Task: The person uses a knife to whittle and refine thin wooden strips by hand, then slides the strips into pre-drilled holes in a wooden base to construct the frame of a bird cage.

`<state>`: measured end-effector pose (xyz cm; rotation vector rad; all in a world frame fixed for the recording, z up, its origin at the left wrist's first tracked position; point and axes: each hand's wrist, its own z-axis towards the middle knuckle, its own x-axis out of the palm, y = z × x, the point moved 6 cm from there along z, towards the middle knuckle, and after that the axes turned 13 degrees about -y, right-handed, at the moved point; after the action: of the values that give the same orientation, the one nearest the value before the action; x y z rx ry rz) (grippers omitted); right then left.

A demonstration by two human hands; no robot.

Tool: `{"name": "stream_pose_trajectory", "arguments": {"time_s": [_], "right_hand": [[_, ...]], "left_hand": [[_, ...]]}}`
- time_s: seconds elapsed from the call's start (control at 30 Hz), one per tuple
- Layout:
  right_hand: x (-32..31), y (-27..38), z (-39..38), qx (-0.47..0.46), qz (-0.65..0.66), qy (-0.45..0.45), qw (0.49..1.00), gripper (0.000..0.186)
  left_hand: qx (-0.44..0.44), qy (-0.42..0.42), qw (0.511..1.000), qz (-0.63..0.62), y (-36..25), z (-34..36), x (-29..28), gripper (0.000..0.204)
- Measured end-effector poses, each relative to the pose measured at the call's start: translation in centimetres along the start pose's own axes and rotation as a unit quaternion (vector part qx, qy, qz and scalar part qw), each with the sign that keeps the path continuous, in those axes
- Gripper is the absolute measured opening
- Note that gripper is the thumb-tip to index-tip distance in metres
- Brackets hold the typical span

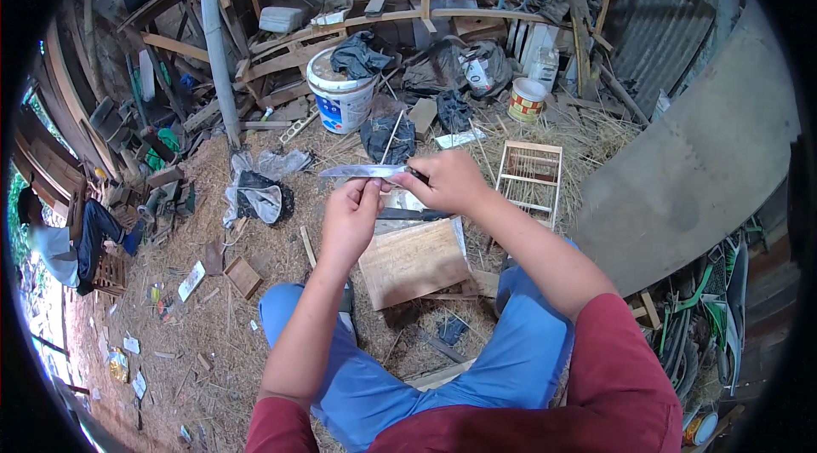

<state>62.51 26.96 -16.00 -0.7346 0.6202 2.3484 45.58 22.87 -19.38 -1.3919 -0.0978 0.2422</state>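
Observation:
A knife (pixel 362 171) with a long bright blade is gripped by its dark handle in my right hand (pixel 447 182), its tip pointing left. Just below the blade, my left hand (pixel 350 213) has its thumb and fingers pinched together on a thin pale stick (pixel 393 134) that rises past the blade. The knife crosses this stick close to my left fingertips. Where the stick's lower end lies is hidden by my fingers. Under my hands, between my knees, a wooden board (pixel 413 262) lies tilted, with a dark flat piece (pixel 408 215) beyond it.
A slatted wooden frame (pixel 529 172) stands beyond my right arm. Farther back are a white bucket (pixel 340 100) and a smaller tub (pixel 527 101). A large flat panel (pixel 681 163) leans at the right, near a green motorbike (pixel 706 300). Another person (pixel 64 240) sits far left.

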Motion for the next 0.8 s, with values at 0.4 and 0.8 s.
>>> {"name": "stream_pose_trajectory", "arguments": {"time_s": [0.4, 0.8], "right_hand": [[0.1, -2.4, 1.2, 0.041, -0.035, -0.006, 0.999, 0.055], [-2.5, -7.6, -0.6, 0.287, 0.041, -0.032, 0.957, 0.062]], "left_hand": [[0.026, -0.023, 0.999, -0.023, -0.2, 1.0, 0.5, 0.023], [0.005, 0.008, 1.000, -0.009, 0.2, -0.3, 0.3, 0.022]]}}
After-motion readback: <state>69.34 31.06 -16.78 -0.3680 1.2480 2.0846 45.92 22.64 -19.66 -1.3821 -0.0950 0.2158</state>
